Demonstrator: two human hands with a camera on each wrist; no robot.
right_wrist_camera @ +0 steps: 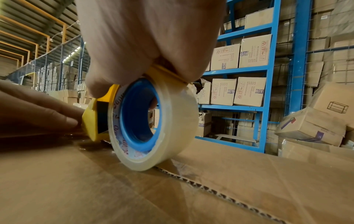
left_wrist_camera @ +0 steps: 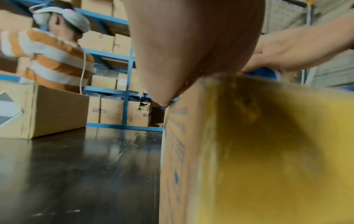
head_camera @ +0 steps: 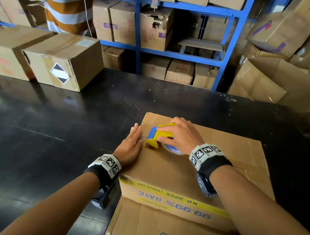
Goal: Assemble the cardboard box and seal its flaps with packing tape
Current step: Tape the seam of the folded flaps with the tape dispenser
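The cardboard box (head_camera: 191, 177) sits on the black tabletop (head_camera: 42, 139) just before me, flaps folded shut, the centre seam (right_wrist_camera: 220, 191) mostly bare. I judge taping is only beginning. My right hand (head_camera: 181, 136) grips the yellow tape dispenser (head_camera: 159, 136), its roll (right_wrist_camera: 153, 124) resting on the seam at the box's left edge. My left hand (head_camera: 131, 146) lies flat, fingers (right_wrist_camera: 38, 112) straight, pressing that edge beside the dispenser. Next I'd draw the dispenser rightward along the seam, keeping it pressed down.

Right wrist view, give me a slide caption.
Right hand grips a tape dispenser on the box's centre seam.
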